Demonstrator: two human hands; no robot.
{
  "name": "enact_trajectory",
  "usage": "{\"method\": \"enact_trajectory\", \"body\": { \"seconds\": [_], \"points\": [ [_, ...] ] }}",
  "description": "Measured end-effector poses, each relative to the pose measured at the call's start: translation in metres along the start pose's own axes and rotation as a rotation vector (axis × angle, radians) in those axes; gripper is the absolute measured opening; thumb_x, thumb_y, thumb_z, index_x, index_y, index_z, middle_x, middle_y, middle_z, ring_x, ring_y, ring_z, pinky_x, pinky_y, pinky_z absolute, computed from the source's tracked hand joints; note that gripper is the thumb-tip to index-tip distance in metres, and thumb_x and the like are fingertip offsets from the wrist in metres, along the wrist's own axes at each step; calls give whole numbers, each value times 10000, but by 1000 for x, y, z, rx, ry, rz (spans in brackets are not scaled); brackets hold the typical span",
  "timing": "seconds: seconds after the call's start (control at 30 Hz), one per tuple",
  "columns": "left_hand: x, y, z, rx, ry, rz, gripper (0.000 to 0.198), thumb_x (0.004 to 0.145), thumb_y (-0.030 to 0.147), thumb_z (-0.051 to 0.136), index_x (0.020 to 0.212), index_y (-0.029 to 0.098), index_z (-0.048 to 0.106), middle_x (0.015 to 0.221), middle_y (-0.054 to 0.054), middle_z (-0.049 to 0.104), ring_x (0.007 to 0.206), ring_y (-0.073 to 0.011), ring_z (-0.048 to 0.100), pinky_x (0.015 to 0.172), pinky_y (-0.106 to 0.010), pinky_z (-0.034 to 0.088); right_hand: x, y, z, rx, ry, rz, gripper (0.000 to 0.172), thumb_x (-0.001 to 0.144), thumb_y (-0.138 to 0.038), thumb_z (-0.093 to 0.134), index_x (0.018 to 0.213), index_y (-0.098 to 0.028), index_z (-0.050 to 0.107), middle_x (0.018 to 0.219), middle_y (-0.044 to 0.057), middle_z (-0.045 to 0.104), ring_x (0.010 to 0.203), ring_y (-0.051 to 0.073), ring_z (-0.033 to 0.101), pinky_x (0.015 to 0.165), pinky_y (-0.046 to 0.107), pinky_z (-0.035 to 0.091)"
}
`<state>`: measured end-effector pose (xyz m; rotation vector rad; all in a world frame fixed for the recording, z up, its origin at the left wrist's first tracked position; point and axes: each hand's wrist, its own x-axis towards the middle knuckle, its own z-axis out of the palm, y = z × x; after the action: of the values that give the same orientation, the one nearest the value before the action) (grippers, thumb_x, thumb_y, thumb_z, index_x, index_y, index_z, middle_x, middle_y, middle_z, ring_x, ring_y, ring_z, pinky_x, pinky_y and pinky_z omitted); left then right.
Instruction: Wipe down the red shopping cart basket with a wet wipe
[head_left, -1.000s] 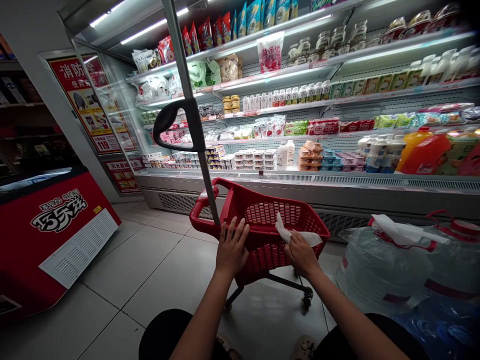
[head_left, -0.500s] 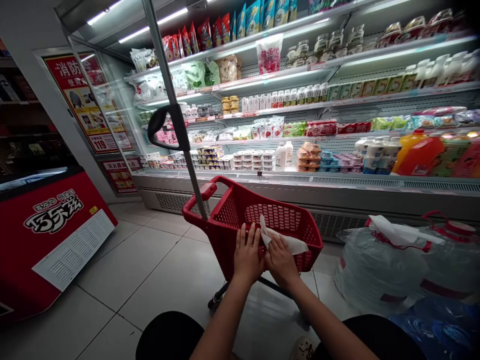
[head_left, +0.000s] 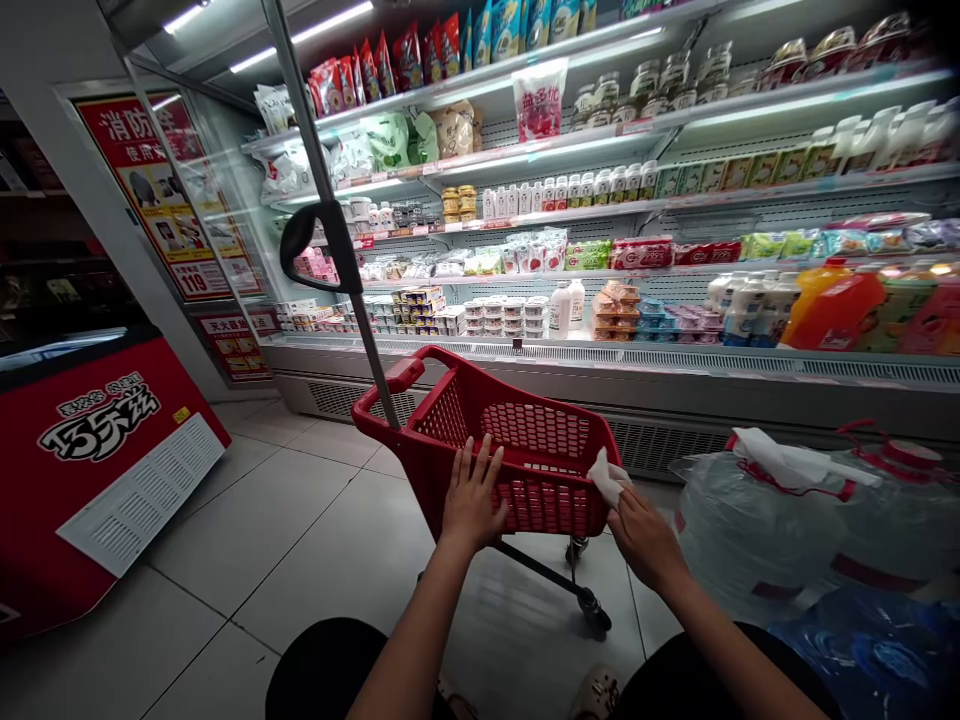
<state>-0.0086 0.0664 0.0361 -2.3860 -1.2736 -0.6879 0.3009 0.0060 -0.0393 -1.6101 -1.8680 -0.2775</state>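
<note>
A red plastic shopping cart with perforated basket walls stands in front of my knees. My left hand lies on the near side of its basket, fingers spread over the rim. At the basket's right front corner, my right hand grips a white wipe, which is bunched up against the rim. A grey pole with a black looped grip rises at the cart's handle end. The wheels show below the basket.
Behind the cart runs an open refrigerated shelf stocked with bottles, cups and packets. On the right stand large clear water bottles with a white cloth on top. A red chest freezer is at the left.
My right hand has moved right along the rim with the wipe, from the middle of the near side to the corner. My left hand has shifted slightly left, its fingers spreading.
</note>
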Motion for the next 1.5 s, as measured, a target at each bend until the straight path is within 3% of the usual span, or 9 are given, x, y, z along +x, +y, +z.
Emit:
{"method": "enact_trajectory", "body": {
  "seconds": [0.1, 0.23, 0.33, 0.5, 0.77, 1.0, 1.2, 1.33, 1.5],
  "points": [
    [3, -8, 6, 1, 8, -23, 872, 929, 444, 626, 1670, 253, 207, 1759, -45, 114, 1619, -330, 67, 1305, -539, 182, -3, -14, 0, 16, 8, 23, 382, 1017, -248, 332, 1131, -194, 693, 1191, 124, 699, 1313, 306, 570, 1133, 508, 482],
    [11, -13, 21, 6, 7, -156, 783, 1012, 491, 488, 1667, 172, 202, 1744, -112, 168, 1616, -309, 116, 1297, -537, 202, -9, -45, 0, 28, 50, -12, 420, 1009, -226, 365, 1321, -133, 630, 1322, 151, 668, 1369, 320, 542, 1141, 508, 494],
    [14, 3, 33, -4, -5, -248, 756, 1046, 536, 396, 1647, 104, 244, 1718, -186, 220, 1606, -318, 168, 1286, -561, 213, -17, -68, -3, 52, 38, -106, 487, 985, -183, 390, 1437, -151, 567, 1405, 135, 642, 1410, 306, 522, 1153, 509, 495],
    [3, 43, 43, -54, 13, -171, 711, 1055, 528, 397, 1640, 139, 284, 1724, -184, 198, 1604, -309, 182, 1274, -543, 265, -29, -87, -16, 109, -78, -367, 637, 886, -88, 431, 1516, -140, 507, 1564, 130, 524, 1478, 286, 453, 1185, 507, 469],
    [-32, 47, 9, -29, -2, -217, 843, 997, 640, 469, 1636, 122, 285, 1732, -177, 176, 1606, -379, 119, 1271, -601, 253, -15, -39, -12, 127, -148, -455, 768, 896, -87, 408, 1646, -199, 290, 1647, 75, 415, 1537, 225, 352, 1240, 469, 389],
    [-41, 83, 25, -80, 8, -133, 885, 986, 542, 557, 1668, 147, 153, 1733, -186, 151, 1605, -351, 155, 1243, -566, 329, -5, -54, 4, 78, -86, -325, 627, 942, -109, 386, 1564, -157, 444, 1580, 119, 508, 1513, 259, 398, 1214, 526, 420],
    [-39, 54, 28, -6, 26, -109, 783, 1030, 416, 520, 1666, 140, 154, 1717, -178, 227, 1597, -308, 208, 1255, -534, 323, -6, -81, 4, 87, -119, -421, 670, 905, -65, 396, 1566, -162, 436, 1637, 98, 429, 1540, 237, 346, 1236, 486, 397],
    [-44, 28, 21, 44, 7, -44, 631, 1078, 376, 415, 1656, 195, 236, 1700, -113, 307, 1580, -249, 276, 1277, -490, 303, 5, -48, 6, 41, -143, -467, 745, 883, -46, 388, 1612, -200, 362, 1626, 79, 449, 1520, 205, 385, 1247, 472, 378],
    [-48, 15, 23, 19, 24, -81, 631, 1080, 456, 401, 1626, 151, 314, 1694, -136, 314, 1574, -267, 292, 1270, -491, 325, 17, 2, 7, -27, -53, -318, 678, 924, -81, 368, 1592, -187, 398, 1565, 107, 528, 1486, 215, 443, 1244, 505, 374]
  ]
}}
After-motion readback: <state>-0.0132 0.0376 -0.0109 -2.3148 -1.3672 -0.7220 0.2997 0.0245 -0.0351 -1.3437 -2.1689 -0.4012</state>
